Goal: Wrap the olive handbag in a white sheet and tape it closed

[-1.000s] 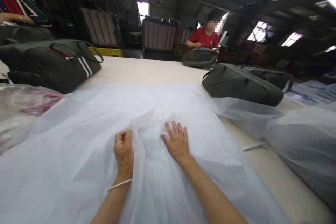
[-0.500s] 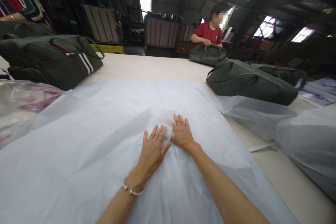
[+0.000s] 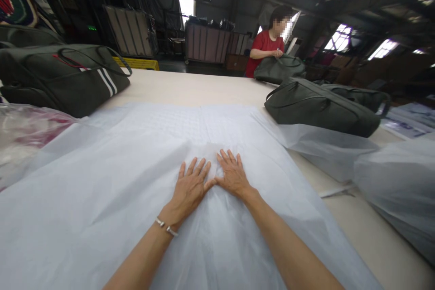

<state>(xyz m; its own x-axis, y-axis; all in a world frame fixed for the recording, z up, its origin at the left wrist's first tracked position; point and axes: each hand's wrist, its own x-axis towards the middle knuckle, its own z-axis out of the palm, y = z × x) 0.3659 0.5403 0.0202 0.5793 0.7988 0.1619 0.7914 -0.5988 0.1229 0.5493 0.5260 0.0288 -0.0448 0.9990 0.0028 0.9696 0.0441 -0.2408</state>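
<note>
A large sheet of thin, whitish translucent material [image 3: 136, 217] is spread over the table, with creases running through its middle. My left hand [image 3: 192, 185] lies on it, palm down and fingers spread, a metal bangle [image 3: 166, 226] at the wrist. Just to the right, my right hand [image 3: 234, 174] also rests flat on the sheet with its fingers apart. The two thumbs nearly meet. Neither hand grasps anything. What lies beneath the sheet cannot be made out.
Dark green bags lie at the left [image 3: 68, 79] and right [image 3: 322, 106]. Crumpled clear plastic [image 3: 27, 136] is at the left edge. More thin sheeting [image 3: 401, 181] and scissors [image 3: 338, 190] lie right. Across the table [image 3: 170, 88], a person in red [image 3: 265, 45] handles another green bag [image 3: 280, 68].
My left hand has shifted slightly left and its fingers have spread wider. My right hand has moved a little left in view. The person in red has pulled their bag more upright.
</note>
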